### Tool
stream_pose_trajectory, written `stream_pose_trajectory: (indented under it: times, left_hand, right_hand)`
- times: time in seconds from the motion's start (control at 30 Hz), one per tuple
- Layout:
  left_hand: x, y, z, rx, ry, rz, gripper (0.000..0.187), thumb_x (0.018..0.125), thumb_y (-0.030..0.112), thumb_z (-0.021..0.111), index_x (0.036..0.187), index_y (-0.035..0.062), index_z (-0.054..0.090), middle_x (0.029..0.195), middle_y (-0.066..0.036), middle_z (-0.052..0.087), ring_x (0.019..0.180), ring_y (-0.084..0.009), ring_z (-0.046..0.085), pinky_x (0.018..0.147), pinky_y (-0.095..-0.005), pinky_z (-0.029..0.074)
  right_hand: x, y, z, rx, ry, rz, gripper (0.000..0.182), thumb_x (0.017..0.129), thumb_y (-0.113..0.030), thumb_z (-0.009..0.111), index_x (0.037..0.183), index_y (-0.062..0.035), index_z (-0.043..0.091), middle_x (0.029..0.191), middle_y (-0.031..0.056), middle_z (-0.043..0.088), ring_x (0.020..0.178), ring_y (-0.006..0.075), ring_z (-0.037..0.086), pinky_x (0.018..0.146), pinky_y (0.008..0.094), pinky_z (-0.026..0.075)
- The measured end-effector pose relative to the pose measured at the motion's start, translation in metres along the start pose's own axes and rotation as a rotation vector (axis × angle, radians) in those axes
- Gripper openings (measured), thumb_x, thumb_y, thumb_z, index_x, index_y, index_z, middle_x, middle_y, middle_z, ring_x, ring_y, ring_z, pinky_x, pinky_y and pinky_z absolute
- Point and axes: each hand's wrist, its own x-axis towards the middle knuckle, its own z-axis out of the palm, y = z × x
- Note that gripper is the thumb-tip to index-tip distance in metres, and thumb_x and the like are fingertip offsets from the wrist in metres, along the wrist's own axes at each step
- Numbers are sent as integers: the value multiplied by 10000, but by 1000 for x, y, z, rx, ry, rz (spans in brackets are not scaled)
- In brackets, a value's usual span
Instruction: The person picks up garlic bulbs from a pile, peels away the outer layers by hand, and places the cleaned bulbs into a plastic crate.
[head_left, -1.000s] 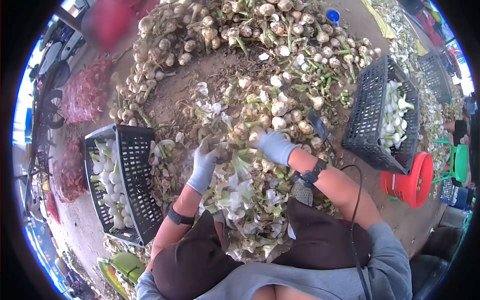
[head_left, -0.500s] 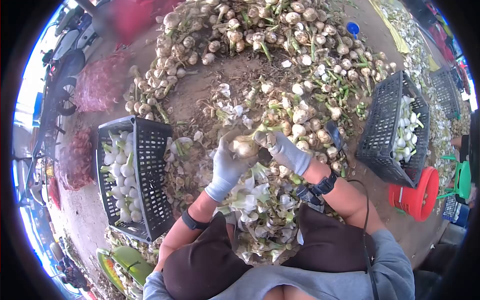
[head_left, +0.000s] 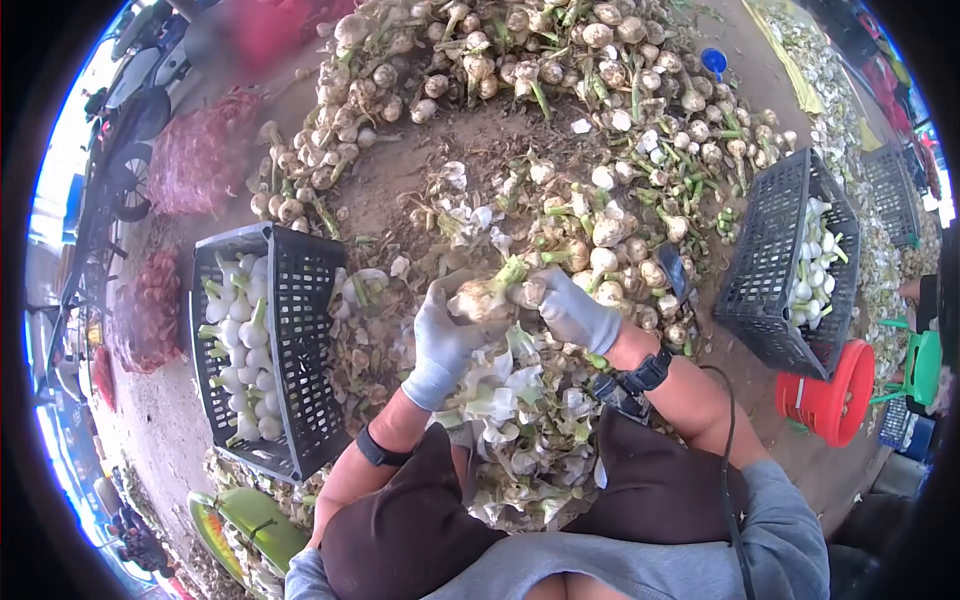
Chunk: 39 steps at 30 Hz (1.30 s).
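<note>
A garlic bulb [head_left: 478, 302] with brownish outer skin and a short green stem is between my gloved hands, over a heap of peeled skins. My left hand [head_left: 442, 340] wraps around its left side, the stem tilted up and to the right. My right hand [head_left: 575, 312] is closed, its soiled fingertips pressed against the bulb's right side by the stem; whether they also pinch loose skin is hidden. White garlic skins [head_left: 515, 390] lie below, between my knees. Unpeeled garlic bulbs [head_left: 612, 228] lie just beyond my right hand.
A black crate [head_left: 310, 340] of cleaned garlic stands at left, another black crate [head_left: 760, 260] at right. Beside the latter sits a red bucket [head_left: 858, 390]. A large garlic pile [head_left: 480, 70] curves across the back. A dark flat object [head_left: 675, 272] lies among the bulbs.
The bulb has tipped, its stem now showing more upright between my hands. My right hand has shifted slightly down along it, and my left hand has moved slightly left.
</note>
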Motion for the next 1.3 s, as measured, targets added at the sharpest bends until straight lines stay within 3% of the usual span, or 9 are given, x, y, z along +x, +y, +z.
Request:
stream_pose_trajectory:
  times: [0.1,0.23,0.37,0.5,0.6,0.73,1.0,1.2,1.3]
  left_hand:
    - [9,0,-4,-1049,-432,-252,633,892,485,528,1295,0,481,1073,-86,627,785,-151,601,550,-239,436]
    - [7,-2,-8,-1151,-394,-563,643,873,543,537,1301,65,496,1113,-100,625,771,-161,599,519,-230,413]
    - [8,-19,-14,-349,-383,-190,572,854,456,588,1239,37,523,917,-99,638,574,-130,559,434,-213,380]
    - [15,-22,-28,-919,-496,-272,454,884,366,535,1162,7,550,783,-70,630,530,-127,551,361,-286,395]
    - [21,-38,-34,-426,-100,-139,451,912,272,485,1265,-7,475,823,-105,633,595,-132,573,533,-238,477]
    - [14,15,-27,390,128,97,425,801,29,669,1199,0,523,789,9,553,703,-72,525,658,-213,450]
    - [9,-19,-50,-59,6,94,145,781,-37,629,921,2,634,759,21,638,660,-39,541,577,-207,440]
    - [-2,-22,-72,-169,141,361,213,675,-98,535,851,-32,635,873,-51,646,805,-111,593,680,-240,467]
    - [4,-31,-86,-648,181,242,209,734,-100,577,897,-22,682,1015,-89,654,935,-187,614,829,-289,474]
  right_hand:
    - [10,0,3,-370,133,-195,286,923,-246,574,1065,-1,611,867,134,597,824,234,618,716,325,476]
    - [19,-7,3,-698,189,-427,248,865,-112,603,1085,2,601,979,129,621,889,213,626,733,329,487]
    - [21,13,17,-109,246,-180,253,864,-126,621,1089,-10,626,916,71,660,834,166,637,710,276,509]
    - [18,-11,5,703,29,353,231,930,-204,585,1073,-33,643,893,32,667,735,116,622,691,288,533]
    - [14,-2,17,1097,9,426,223,926,-175,588,1098,-39,631,958,51,662,768,121,635,694,273,530]
    - [16,14,21,100,17,-87,206,937,-120,551,1081,-3,641,882,20,659,708,93,608,663,227,499]
    - [64,17,-2,-614,107,-57,168,849,-154,639,898,6,625,806,158,633,722,281,613,671,386,504]
    - [60,22,-63,-182,325,373,163,894,-42,494,948,-23,647,835,105,644,700,144,594,628,281,511]
    - [19,15,-41,-152,-75,475,168,861,-65,530,958,-45,667,783,65,647,694,102,588,586,239,472]
